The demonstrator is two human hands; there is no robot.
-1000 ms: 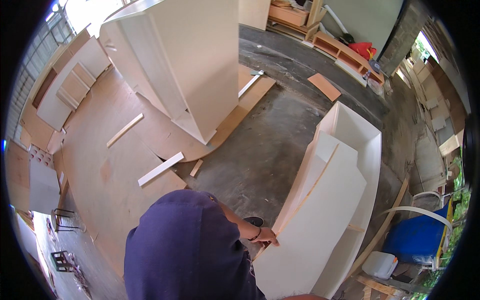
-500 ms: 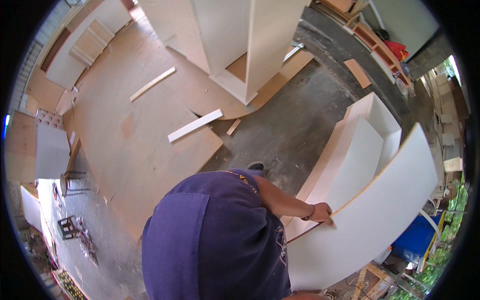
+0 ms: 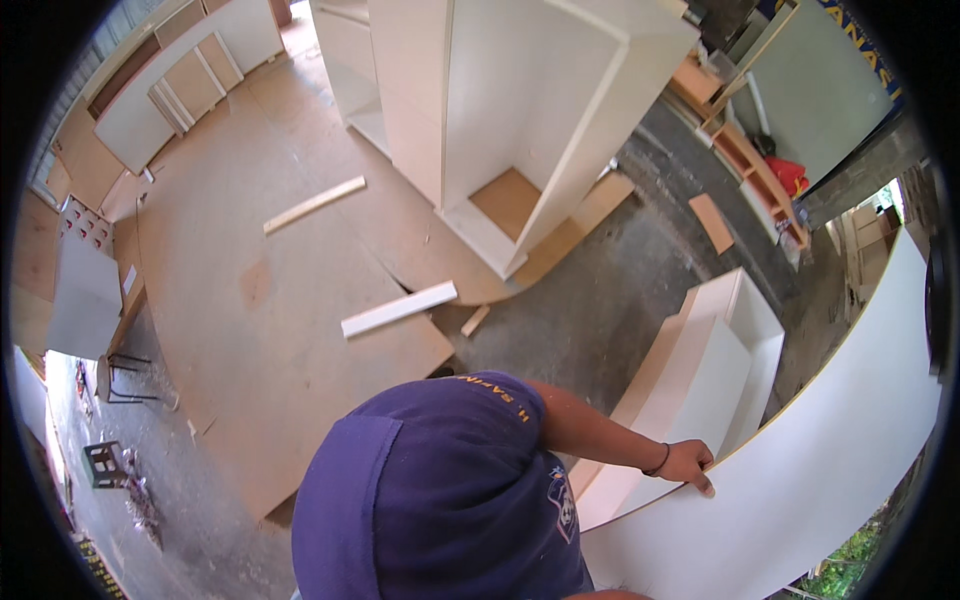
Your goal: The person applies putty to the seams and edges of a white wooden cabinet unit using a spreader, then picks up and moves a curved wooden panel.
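Note:
My left hand (image 3: 687, 467), with a dark band at the wrist, grips the upper edge of a large white panel (image 3: 790, 500). Its fingers are closed over the edge. The panel stands tilted at the right, with a thin yellowish-brown edge along its top. Just beyond it lies a long, white open cabinet box (image 3: 680, 395), partly hidden by the panel and my arm. My blue-sleeved shoulder fills the lower middle. A sliver of skin shows at the bottom edge, but I cannot tell what part it is; my right hand is not seen.
A tall white cabinet (image 3: 530, 120) stands ahead on brown sheets (image 3: 250, 330). White strips (image 3: 400, 310) and a small wood offcut (image 3: 475, 321) lie on the floor. Stools (image 3: 103, 464) stand at the left. A brown board (image 3: 711, 224) lies at the right, near a wooden frame (image 3: 755, 175).
My left hand and the gripped panel have shifted right and slightly lower in the picture. The whole view has also shifted, showing more of the tall cabinet. The grip is unchanged.

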